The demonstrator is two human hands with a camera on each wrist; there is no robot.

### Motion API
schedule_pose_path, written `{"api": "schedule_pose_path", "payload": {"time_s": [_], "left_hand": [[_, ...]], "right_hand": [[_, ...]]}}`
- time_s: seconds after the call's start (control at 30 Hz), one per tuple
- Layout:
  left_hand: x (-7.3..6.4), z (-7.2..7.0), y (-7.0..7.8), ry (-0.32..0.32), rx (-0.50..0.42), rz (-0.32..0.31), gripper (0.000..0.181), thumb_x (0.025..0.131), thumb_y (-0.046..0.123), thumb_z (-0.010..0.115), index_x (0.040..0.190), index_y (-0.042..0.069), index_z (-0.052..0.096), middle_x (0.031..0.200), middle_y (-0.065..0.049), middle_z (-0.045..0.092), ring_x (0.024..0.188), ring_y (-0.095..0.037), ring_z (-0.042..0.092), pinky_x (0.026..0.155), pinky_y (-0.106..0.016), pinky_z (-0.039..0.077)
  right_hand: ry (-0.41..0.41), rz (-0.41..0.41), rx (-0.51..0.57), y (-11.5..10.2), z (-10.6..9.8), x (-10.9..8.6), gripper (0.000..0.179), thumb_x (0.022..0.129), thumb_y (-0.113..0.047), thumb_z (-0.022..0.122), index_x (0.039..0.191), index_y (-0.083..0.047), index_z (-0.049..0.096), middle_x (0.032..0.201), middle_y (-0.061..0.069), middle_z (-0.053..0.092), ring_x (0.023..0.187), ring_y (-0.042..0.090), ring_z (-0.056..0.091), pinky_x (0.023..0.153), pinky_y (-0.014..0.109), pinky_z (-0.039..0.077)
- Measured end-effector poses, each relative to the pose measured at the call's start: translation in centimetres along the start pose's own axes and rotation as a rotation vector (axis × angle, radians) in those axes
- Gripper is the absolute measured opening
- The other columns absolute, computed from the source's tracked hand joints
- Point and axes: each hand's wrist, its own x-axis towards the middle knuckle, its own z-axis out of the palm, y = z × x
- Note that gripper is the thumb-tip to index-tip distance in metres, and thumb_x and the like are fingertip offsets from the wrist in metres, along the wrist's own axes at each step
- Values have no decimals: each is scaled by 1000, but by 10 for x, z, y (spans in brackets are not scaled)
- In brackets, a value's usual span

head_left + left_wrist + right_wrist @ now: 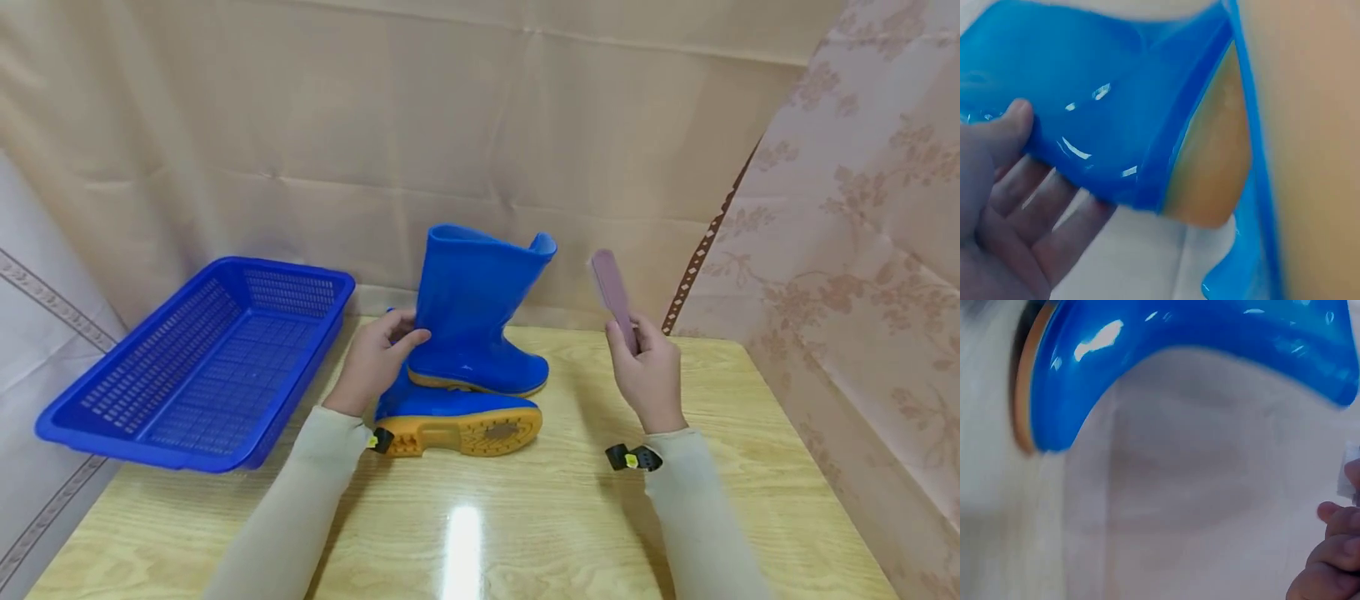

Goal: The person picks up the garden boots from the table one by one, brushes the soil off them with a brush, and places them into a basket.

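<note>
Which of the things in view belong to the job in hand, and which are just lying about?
Seemingly in the job:
Upright blue boot, held by the left grip
Mauve tool, held in the right grip
Second blue boot, on its side, probably

Apparently aside:
Blue basket, at the left, untouched
Beige cloth, hanging behind

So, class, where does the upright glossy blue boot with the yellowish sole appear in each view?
Head: the boot stands at centre.
Left wrist: upper left, its shaft against the left hand.
Right wrist: across the top, its toe at left.
Shared landmark: its yellowish sole.
</note>
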Motion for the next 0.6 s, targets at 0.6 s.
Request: {"api": "schedule_pose_path", "payload": {"time_s": [0.6], "left_hand": [[-18, 6, 52, 129, -73, 19, 21, 105, 20, 63, 120, 9, 72, 99, -6, 73, 76, -21, 58, 63, -29, 47]], "right_hand": [[-141, -406, -51, -48, 9, -17, 19, 91, -8, 77, 110, -7, 77, 68, -6, 52, 55, 6, 40, 50, 20, 31]]}}
